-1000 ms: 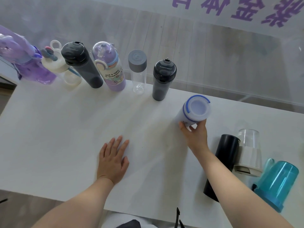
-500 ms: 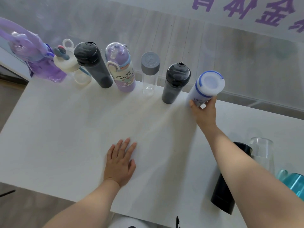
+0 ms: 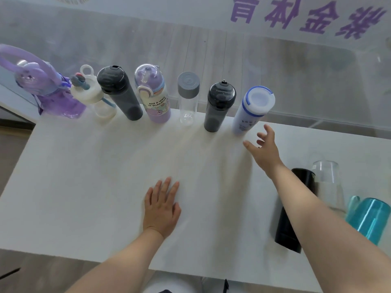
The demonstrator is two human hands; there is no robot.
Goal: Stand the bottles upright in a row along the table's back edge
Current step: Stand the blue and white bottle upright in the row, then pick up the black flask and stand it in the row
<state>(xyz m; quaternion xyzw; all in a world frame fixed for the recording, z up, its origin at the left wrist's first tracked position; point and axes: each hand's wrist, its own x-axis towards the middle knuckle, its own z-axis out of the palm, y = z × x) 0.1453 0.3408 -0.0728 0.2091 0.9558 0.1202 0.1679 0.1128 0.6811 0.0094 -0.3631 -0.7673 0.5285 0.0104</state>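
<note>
Right hand (image 3: 263,150): fingers spread, holding nothing, just beside and clear of the white bottle (image 3: 252,109), which stands upright at the right end of the row along the back edge of the table (image 3: 84,176). Left hand (image 3: 161,205): flat on the table, palm down, fingers extended, empty. Seven bottles stand in the row. Outstanding: a black bottle (image 3: 291,224) lying on its side at the right, long axis running roughly front to back, partly hidden by the right forearm; beside it a clear bottle (image 3: 326,182) and a teal bottle (image 3: 369,218), attitude of both uncertain. All three lie behind and to the right of the right hand, well apart from the left; judged a right-hand job. Legible writing: "KEEP A SENSE OF RELAXATION" on the purple bottle (image 3: 155,102). Purple characters on the wall behind, unread. Print on the white bottle is too small to read.
</note>
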